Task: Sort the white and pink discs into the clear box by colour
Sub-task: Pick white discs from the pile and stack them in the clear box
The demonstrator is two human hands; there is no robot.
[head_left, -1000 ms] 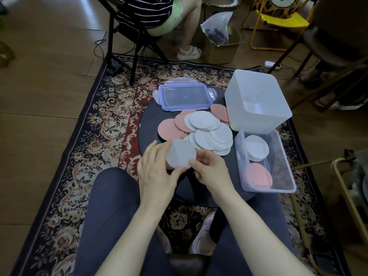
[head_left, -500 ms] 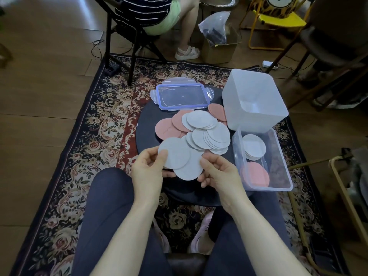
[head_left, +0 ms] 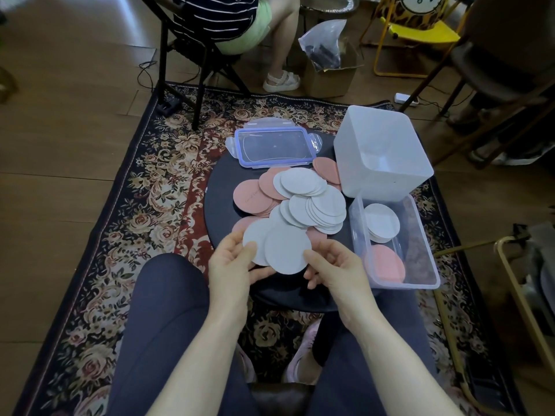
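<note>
Over the near edge of the round dark table [head_left: 219, 190], my left hand [head_left: 231, 262] pinches one white disc [head_left: 255, 238] with its thumb on top. My right hand [head_left: 333, 265] holds a second white disc [head_left: 286, 250] by its right edge; this disc overlaps the first. A heap of white discs [head_left: 318, 205] and pink discs [head_left: 252, 196] lies behind them. The clear box [head_left: 420, 283] at the right holds a stack of white discs [head_left: 381, 223] at its far end and pink discs [head_left: 384, 264] at its near end.
A blue-rimmed clear lid [head_left: 274, 145] lies at the table's back. A tall white tub [head_left: 381, 151] stands behind the clear box. A seated person [head_left: 240, 28] on a black chair is beyond the patterned rug [head_left: 144, 205]. A metal frame [head_left: 522, 295] stands at right.
The single white disc held between both hands has become two overlapping discs, fanned apart. Both hands have lowered slightly toward me.
</note>
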